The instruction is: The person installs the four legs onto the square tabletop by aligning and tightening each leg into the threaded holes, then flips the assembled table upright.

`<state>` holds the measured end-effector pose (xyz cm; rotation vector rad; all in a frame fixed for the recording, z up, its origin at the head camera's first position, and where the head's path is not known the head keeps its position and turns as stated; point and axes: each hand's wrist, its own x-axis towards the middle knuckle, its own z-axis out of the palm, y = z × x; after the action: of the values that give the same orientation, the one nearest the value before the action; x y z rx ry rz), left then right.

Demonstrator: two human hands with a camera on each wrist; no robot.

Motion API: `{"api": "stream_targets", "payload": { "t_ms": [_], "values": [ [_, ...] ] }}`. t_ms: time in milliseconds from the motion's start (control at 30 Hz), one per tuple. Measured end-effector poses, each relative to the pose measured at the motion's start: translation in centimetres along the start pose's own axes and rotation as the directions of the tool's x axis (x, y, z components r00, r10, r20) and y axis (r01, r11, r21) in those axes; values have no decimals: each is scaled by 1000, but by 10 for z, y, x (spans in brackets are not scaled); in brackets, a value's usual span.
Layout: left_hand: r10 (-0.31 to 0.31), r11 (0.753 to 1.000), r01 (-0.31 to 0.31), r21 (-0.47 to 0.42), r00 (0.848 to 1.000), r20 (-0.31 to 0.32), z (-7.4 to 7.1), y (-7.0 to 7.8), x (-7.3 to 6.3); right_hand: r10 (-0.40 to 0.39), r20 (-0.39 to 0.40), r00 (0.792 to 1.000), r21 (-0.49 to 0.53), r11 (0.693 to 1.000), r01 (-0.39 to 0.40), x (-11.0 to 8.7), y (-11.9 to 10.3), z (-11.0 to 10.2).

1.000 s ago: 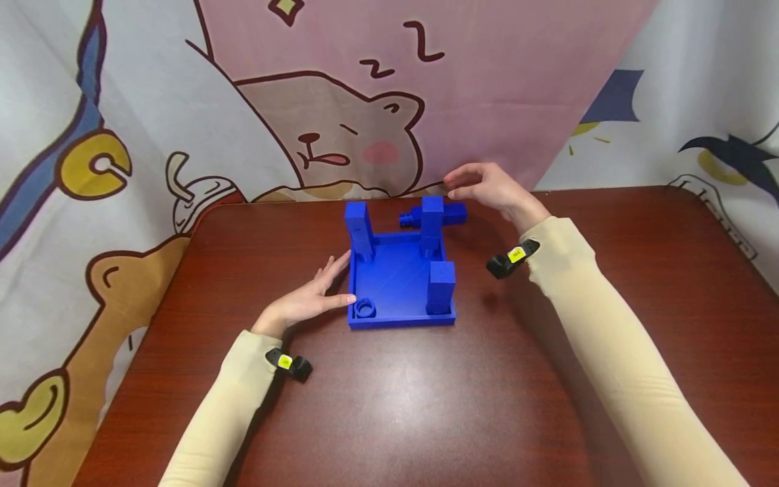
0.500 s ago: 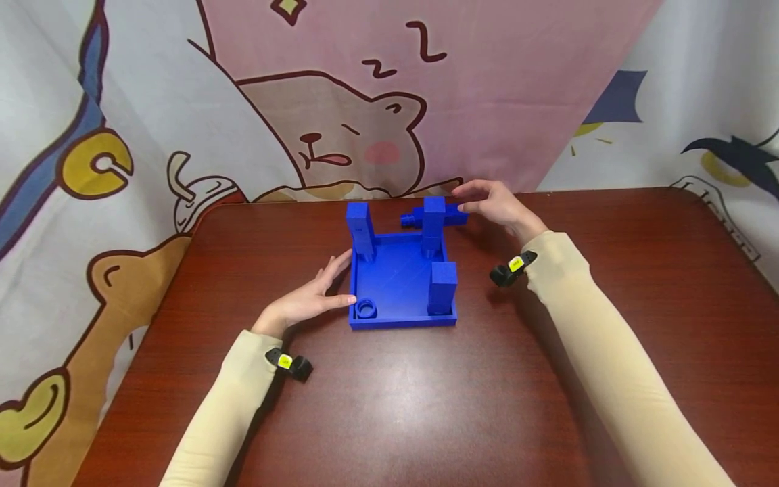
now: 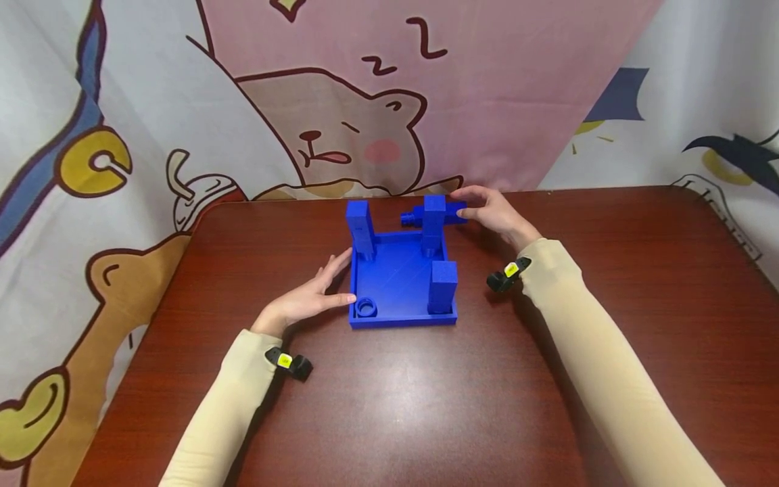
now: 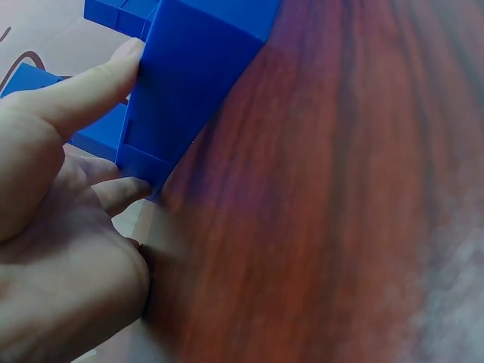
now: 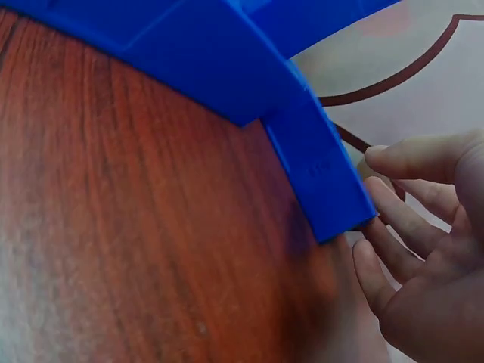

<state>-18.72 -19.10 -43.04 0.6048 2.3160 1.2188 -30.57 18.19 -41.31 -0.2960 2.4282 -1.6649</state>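
A shallow blue square tray-like base (image 3: 395, 281) lies on the table with upright square legs at three corners: back left (image 3: 359, 226), back right (image 3: 433, 223) and front right (image 3: 442, 287). Its front-left corner holds a round socket (image 3: 366, 308). My left hand (image 3: 301, 301) rests against the base's left side, fingers straight and thumb on the rim; the left wrist view shows this thumb (image 4: 113, 72) at the wall. Behind the base lies a loose blue leg (image 3: 453, 214) with a narrower ridged end to the left. My right hand (image 3: 496, 211) reaches around its right end, thumb and fingers spread.
A brown wooden table (image 3: 402, 406) carries everything. Directly behind its back edge hangs a printed cloth (image 3: 487, 101) with a sleeping bear. The standing back-right leg partly covers the loose leg in the head view.
My right hand has come down and slightly forward from above the table's back edge to the loose leg's right end. My left hand and the base stay in place.
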Motion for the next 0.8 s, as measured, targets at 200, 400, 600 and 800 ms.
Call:
{"api": "stream_targets", "payload": {
  "t_ms": [200, 400, 600, 800],
  "values": [
    [-6, 1000, 6, 8, 1000, -1, 0, 2, -1, 33, -3, 999, 5, 999, -33, -1, 7, 0],
    [-16, 1000, 16, 3, 1000, -5, 0, 3, -1, 44, -7, 999, 37, 998, -44, -1, 12, 2],
    [-24, 1000, 24, -6, 1000, -3, 0, 3, -1, 50, 2, 999, 39, 998, -50, 0, 15, 1],
    [-16, 1000, 16, 0, 1000, -3, -1, 2, -1, 54, -12, 998, 26, 998, -54, 1, 17, 2]
  ]
}}
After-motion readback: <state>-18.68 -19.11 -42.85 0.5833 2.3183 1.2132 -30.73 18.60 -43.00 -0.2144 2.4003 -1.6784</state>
